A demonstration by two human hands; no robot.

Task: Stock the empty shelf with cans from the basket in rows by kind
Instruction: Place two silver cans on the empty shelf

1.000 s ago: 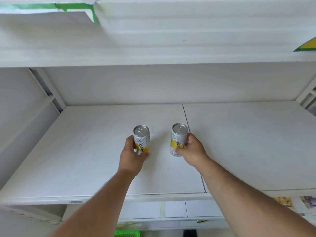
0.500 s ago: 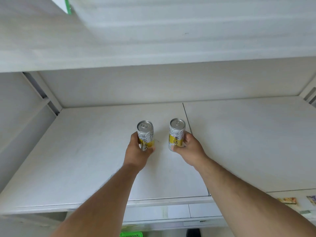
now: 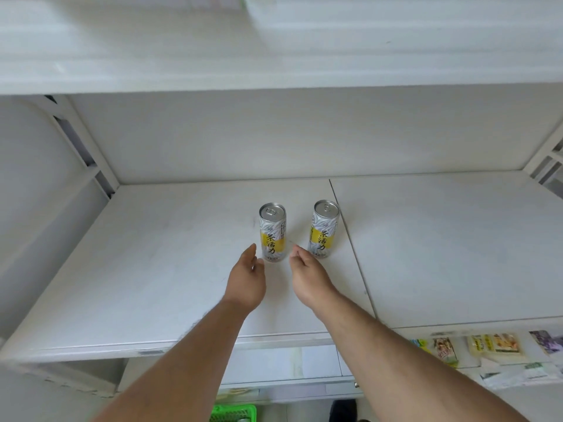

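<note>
White laminate shelf fills the middle of the frame, another white board overhead across the top. Shelf surface is two panels – seam runs from upper centre down toward lower right.

Left side of frame: slotted metal upright, nothing standing on that part of the shelf.

Centre-left: left hand reaches in from the bottom, palm turned inward, fingers loosely spread – holding nothing. Fingertips sit just beside the base of the left can, on its left; can't tell whether the thumb brushes it.

Left can: upright on the left panel, silver with a yellow band and black characters, pull-tab top visible.

Centre: right hand also comes in from below, fingers curled loosely, empty. It sits in front of the gap between the two cans, fingertips near the lower left of the right can, apparently clear of it.

Right can: same kind, upright, just left of the panel seam. The two cans stand side by side in a row, apart, not touching.

Right half of the shelf: bare panel, another slotted upright at the far right edge.

Lower right of frame: lower shelf with several flat snack packets, blurred.

Bottom centre: corner of a green plastic basket between the forearms; contents not readable.
</note>
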